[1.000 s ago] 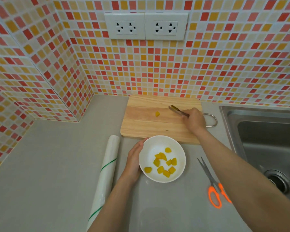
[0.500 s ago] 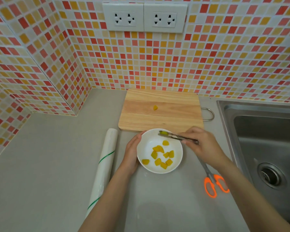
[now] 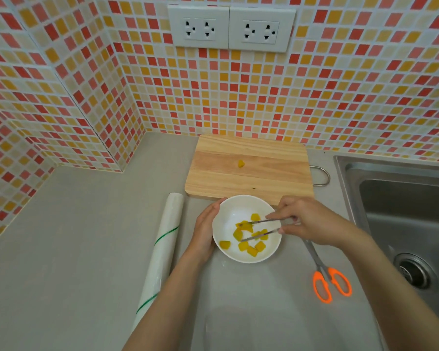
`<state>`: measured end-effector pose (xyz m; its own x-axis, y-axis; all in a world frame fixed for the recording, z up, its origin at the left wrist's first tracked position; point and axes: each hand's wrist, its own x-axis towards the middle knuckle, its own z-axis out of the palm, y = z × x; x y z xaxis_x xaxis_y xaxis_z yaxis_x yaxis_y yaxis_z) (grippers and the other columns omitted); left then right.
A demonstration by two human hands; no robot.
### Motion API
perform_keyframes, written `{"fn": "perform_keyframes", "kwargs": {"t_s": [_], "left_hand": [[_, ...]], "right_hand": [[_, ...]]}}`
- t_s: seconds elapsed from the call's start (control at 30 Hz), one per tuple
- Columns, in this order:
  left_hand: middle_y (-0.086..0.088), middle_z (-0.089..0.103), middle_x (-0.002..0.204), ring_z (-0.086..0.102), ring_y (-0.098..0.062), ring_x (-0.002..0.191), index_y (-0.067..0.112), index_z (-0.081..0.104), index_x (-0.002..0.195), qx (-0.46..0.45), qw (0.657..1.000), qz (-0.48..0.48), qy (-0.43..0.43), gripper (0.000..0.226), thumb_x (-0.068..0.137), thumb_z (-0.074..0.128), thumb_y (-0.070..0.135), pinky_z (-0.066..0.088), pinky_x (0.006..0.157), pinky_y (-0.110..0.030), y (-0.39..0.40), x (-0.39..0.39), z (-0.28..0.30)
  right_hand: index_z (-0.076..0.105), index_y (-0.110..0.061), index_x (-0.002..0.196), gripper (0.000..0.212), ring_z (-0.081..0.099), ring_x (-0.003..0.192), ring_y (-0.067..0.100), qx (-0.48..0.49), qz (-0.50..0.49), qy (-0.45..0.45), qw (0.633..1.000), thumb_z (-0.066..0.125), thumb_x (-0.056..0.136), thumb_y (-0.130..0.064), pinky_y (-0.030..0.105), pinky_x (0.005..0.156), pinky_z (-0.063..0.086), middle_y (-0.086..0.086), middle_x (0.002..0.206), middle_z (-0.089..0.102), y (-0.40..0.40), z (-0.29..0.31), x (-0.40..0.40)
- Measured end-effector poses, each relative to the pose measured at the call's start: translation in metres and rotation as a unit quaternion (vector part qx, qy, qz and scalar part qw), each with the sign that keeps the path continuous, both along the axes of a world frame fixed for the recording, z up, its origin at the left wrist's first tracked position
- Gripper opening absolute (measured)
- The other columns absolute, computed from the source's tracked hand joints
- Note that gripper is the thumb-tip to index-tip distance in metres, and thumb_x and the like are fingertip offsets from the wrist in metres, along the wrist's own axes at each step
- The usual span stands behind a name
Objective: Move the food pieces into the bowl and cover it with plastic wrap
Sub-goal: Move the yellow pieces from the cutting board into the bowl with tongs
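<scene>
Head view: right hand (image 3: 312, 222) pinches tongs (image 3: 261, 229), tips spread over the bowl (image 3: 222, 224); left hand (image 3: 204, 229) cups its rim. Last food piece (image 3: 241, 163) looks soft, slippery; its grip should be gentle, at the sides.

White bowl (image 3: 246, 209) held yellow food pieces (image 3: 250, 245); board (image 3: 249, 171) was pale wood. Scissors (image 3: 331, 285) had orange handles, wrap roll (image 3: 162, 252) white with green stripes. Wall tiles (image 3: 340, 97) were red, orange, cream mosaic; counter (image 3: 74, 249) grey.

no readable text, labels or nos. anywhere, wrap roll (image 3: 162, 249) shows plain green stripes only
</scene>
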<state>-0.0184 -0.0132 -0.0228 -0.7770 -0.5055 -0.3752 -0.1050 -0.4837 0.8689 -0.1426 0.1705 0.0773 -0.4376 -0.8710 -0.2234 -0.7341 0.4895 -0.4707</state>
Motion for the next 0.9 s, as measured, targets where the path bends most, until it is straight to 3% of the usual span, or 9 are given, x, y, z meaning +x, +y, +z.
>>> {"fn": "perform_keyframes", "kwargs": {"t_s": [0.13, 0.3, 0.47, 0.6, 0.73, 0.9], "left_hand": [[-0.008, 0.069, 0.115, 0.066, -0.018, 0.101, 0.008, 0.064, 0.119, 0.000, 1.000, -0.005, 0.008, 0.033, 0.095, 0.046, 0.020, 0.054, 0.078, -0.025, 0.000, 0.000, -0.001], [-0.010, 0.069, 0.117, 0.065, -0.022, 0.104, 0.008, 0.064, 0.119, 0.006, 1.000, -0.009, 0.011, 0.032, 0.095, 0.046, 0.020, 0.053, 0.087, -0.032, -0.001, 0.001, -0.001], [-0.011, 0.069, 0.118, 0.064, -0.025, 0.108, 0.010, 0.067, 0.116, 0.002, 1.000, -0.008, 0.012, 0.031, 0.095, 0.047, 0.022, 0.050, 0.093, -0.039, -0.001, 0.000, -0.002], [-0.005, 0.072, 0.110, 0.066, -0.021, 0.103, 0.017, 0.071, 0.107, 0.004, 1.000, -0.009, 0.013, 0.026, 0.095, 0.048, 0.021, 0.051, 0.091, -0.037, -0.001, 0.000, -0.002], [-0.005, 0.073, 0.111, 0.067, -0.020, 0.103, 0.017, 0.071, 0.108, 0.004, 1.000, -0.010, 0.013, 0.026, 0.094, 0.049, 0.022, 0.054, 0.088, -0.033, -0.001, 0.000, -0.002], [-0.002, 0.074, 0.109, 0.068, -0.017, 0.101, 0.022, 0.073, 0.103, 0.005, 1.000, -0.020, 0.012, 0.025, 0.094, 0.050, 0.022, 0.054, 0.087, -0.031, -0.005, -0.001, -0.003]], "right_hand": [[0.060, -0.032, 0.122, 0.043, 0.051, 0.096, 0.014, 0.054, -0.001, 0.034, 0.998, 0.068, 0.081, -0.027, 0.033, 0.083, 0.045, -0.004, 0.101, 0.056, -0.001, -0.002, 0.003], [0.059, -0.031, 0.124, 0.042, 0.046, 0.086, 0.009, 0.003, -0.029, 0.032, 0.999, 0.067, 0.082, -0.027, 0.031, 0.078, 0.044, -0.003, 0.099, 0.055, -0.002, -0.002, -0.003], [0.060, -0.019, 0.123, 0.041, 0.049, 0.084, 0.016, -0.130, -0.174, 0.087, 0.972, 0.066, 0.083, -0.025, 0.026, 0.073, 0.034, -0.001, 0.091, 0.050, -0.030, -0.017, -0.034], [0.061, -0.016, 0.122, 0.037, 0.055, 0.098, 0.029, -0.129, -0.264, 0.067, 0.954, 0.063, 0.086, -0.024, 0.028, 0.072, 0.037, 0.012, 0.101, 0.057, -0.071, -0.047, -0.062], [0.065, -0.018, 0.118, 0.032, 0.056, 0.103, 0.033, -0.082, -0.281, 0.062, 0.954, 0.059, 0.088, -0.028, 0.031, 0.072, 0.041, 0.016, 0.108, 0.058, -0.097, -0.073, -0.076], [0.069, -0.022, 0.112, 0.027, 0.058, 0.095, 0.032, -0.090, -0.248, 0.070, 0.962, 0.058, 0.088, -0.020, 0.028, 0.067, 0.038, 0.012, 0.100, 0.064, -0.106, -0.079, -0.082]]}}
